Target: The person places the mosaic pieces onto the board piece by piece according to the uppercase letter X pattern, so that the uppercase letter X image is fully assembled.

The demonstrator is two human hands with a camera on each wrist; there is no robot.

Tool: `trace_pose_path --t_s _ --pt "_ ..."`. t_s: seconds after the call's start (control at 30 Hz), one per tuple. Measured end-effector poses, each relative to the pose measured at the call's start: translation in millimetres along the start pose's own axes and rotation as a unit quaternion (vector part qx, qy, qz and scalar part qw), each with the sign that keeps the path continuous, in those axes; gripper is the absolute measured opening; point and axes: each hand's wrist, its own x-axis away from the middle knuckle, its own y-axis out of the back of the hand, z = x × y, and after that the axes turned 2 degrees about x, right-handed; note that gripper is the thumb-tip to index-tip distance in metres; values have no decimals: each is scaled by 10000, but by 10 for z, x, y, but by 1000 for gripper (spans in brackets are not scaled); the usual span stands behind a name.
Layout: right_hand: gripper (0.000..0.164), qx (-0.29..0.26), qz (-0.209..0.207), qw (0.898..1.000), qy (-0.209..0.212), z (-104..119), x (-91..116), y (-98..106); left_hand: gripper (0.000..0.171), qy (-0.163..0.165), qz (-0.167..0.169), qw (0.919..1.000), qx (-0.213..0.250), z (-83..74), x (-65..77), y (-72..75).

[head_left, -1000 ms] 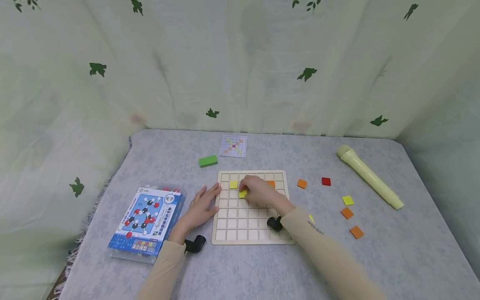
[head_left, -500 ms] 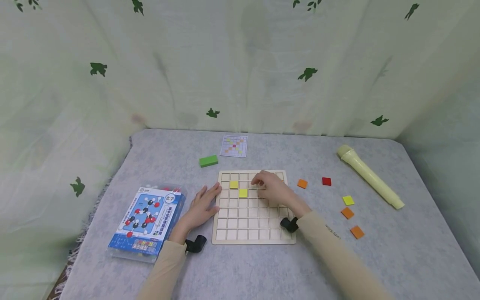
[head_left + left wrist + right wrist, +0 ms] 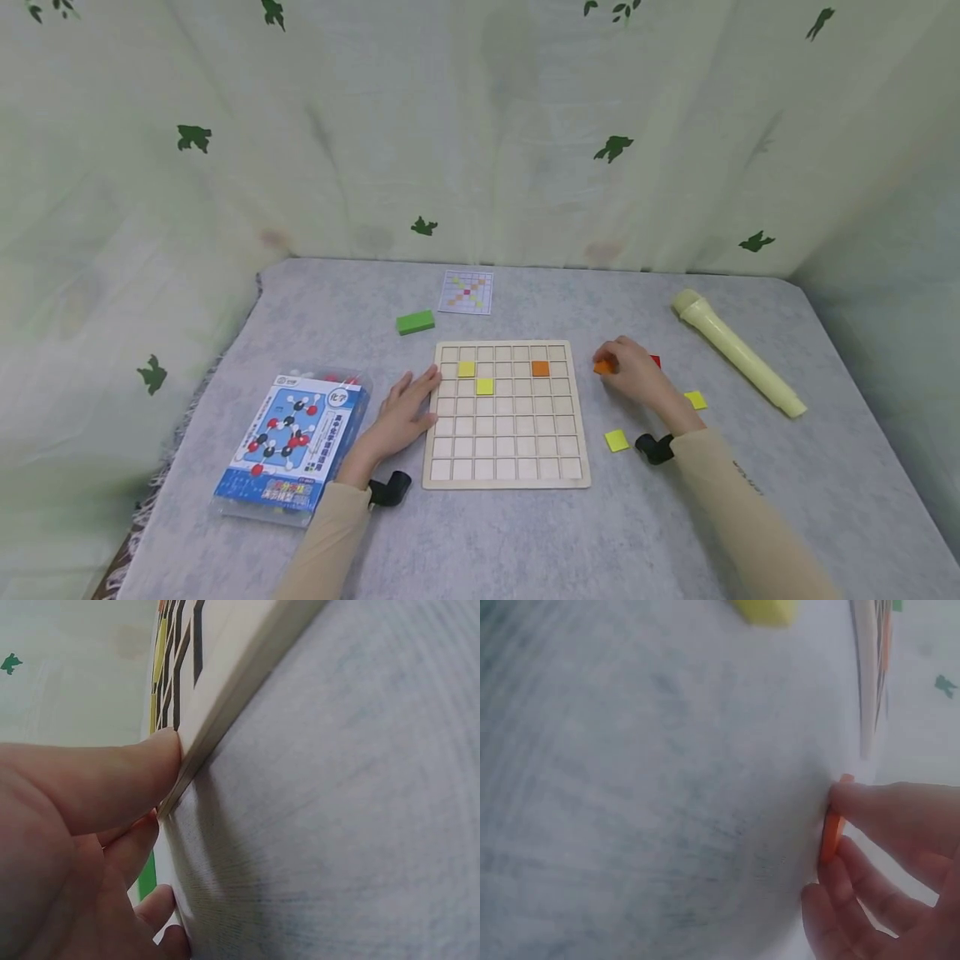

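On the table lies a pale wooden grid board (image 3: 495, 447). It bears two yellow tiles (image 3: 485, 387) set diagonally and one orange tile (image 3: 540, 368) in an upper right cell. My left hand (image 3: 402, 414) rests at the board's left edge, fingers extended, and in the left wrist view the thumb (image 3: 142, 776) touches the rim. Right of the board, my right hand (image 3: 639, 377) pinches a second orange tile (image 3: 831, 834) between thumb and fingertips, close over the cloth. A red tile (image 3: 656, 361) shows partly behind that hand.
Loose yellow tiles (image 3: 617, 441) lie around the right forearm. A pale yellow tube with a wider head (image 3: 738, 354) lies at the right. Beyond the board are a patterned card (image 3: 466, 292) and a green block (image 3: 416, 322). A boxed molecular model set (image 3: 292, 442) sits left.
My right hand has moved right, off the board, to the loose orange tile and now pinches it. The orange tile on the board is uncovered. My left hand has stayed put.
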Motion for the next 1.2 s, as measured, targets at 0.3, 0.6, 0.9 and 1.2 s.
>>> trace_pose_path --t_s 0.3,0.6,0.9,1.2 --pt "22 -319 213 9975 588 218 -103 -91 64 34 -16 10000 15 0 9 1" --pt "19 -302 701 9864 1458 705 -226 -337 62 -60 -141 9999 61 -1 21 -6" --pt "17 257 844 9847 1503 901 -260 -466 62 -16 -102 9999 86 -16 24 -6" --pt "21 -763 520 9925 803 480 5 -127 63 12 -93 9999 70 -14 19 -6"
